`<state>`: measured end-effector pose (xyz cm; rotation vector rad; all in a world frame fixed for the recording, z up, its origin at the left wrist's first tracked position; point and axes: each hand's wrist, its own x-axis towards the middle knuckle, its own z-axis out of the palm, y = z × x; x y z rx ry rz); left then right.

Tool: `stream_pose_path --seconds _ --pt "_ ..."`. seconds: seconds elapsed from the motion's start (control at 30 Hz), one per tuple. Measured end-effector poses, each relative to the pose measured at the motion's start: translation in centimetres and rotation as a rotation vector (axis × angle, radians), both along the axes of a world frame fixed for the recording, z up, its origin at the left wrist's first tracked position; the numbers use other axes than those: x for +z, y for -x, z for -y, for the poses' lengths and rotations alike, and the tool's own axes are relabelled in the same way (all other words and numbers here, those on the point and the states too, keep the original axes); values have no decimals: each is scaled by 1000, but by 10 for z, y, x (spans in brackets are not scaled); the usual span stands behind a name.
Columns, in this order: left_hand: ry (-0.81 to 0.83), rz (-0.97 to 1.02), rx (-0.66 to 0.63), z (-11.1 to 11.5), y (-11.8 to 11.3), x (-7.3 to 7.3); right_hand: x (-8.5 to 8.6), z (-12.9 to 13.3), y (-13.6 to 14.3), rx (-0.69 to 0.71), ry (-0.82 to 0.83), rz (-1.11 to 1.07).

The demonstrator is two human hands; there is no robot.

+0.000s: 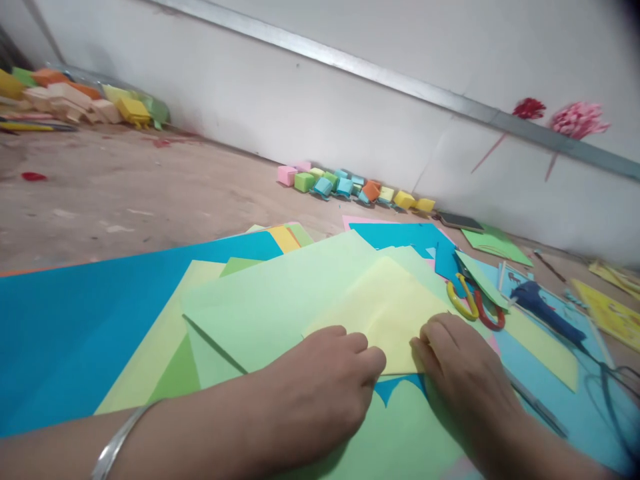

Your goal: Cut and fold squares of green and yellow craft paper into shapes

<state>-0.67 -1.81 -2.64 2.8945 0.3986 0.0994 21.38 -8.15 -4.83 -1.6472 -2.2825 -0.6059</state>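
A pale yellow sheet of paper [387, 307] lies in front of me, on top of light green sheets [270, 287]. My left hand [340, 373] is closed at its lower left edge, with the fingertips curled out of sight. At the lower right corner, my right hand [455, 353] pinches the same sheet between thumb and fingers. Just below that edge, a blue paper piece with a scalloped outline [393, 390] peeks out. Scissors with one yellow and one red handle loop [465, 300] rest right beyond my right hand, their blades partly under green paper.
Large blue paper [75, 333] spreads to the left. Several small folded paper boxes [345, 187] line the wall, and more are heaped at far left. On the right are a blue glue gun [547, 313] with its cord, a grey cutter-like tool [537, 403] and a dark phone-like slab [460, 222].
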Motion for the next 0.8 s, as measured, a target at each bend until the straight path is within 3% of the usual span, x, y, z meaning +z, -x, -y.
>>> stream_pose_path --seconds 0.23,0.33,0.43,0.63,0.8 --pt "-132 71 -29 1 3 -5 18 13 12 356 104 20" --pt "-132 87 -23 0 3 -10 22 18 18 422 119 89" --pt "-148 114 -29 -1 3 -14 23 26 16 345 75 173" --pt "-200 101 -47 -1 6 -16 19 52 8 9 102 383" --pt "-146 105 -55 1 6 -5 17 54 10 -6 124 396"
